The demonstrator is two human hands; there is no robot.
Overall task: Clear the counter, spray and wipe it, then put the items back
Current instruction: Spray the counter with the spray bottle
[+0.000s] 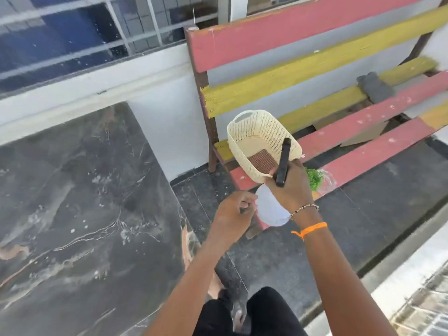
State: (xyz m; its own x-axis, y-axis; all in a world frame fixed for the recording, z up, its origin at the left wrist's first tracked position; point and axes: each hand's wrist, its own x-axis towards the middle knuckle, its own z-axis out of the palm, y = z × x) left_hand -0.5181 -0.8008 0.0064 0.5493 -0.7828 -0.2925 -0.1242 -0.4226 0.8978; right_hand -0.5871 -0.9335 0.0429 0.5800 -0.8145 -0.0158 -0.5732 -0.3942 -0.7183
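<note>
The dark marble counter (80, 209) fills the left side and looks wet and streaked. My right hand (289, 187) holds a cream perforated basket (257, 139) by its rim, together with a thin black object (284, 162), above the bench. A white bottle-like object (270, 209) shows just under that hand. My left hand (234, 212) hovers beside the white object with fingers curled and nothing in them. Green herbs in a clear bag (317, 179) lie on the bench behind my right hand.
A red and yellow slatted bench (363, 117) stands right of the counter against the white wall. A grey cloth (374, 87) lies on its far slats. Dark floor tiles (363, 214) run between counter and bench. A barred window (97, 32) is above the counter.
</note>
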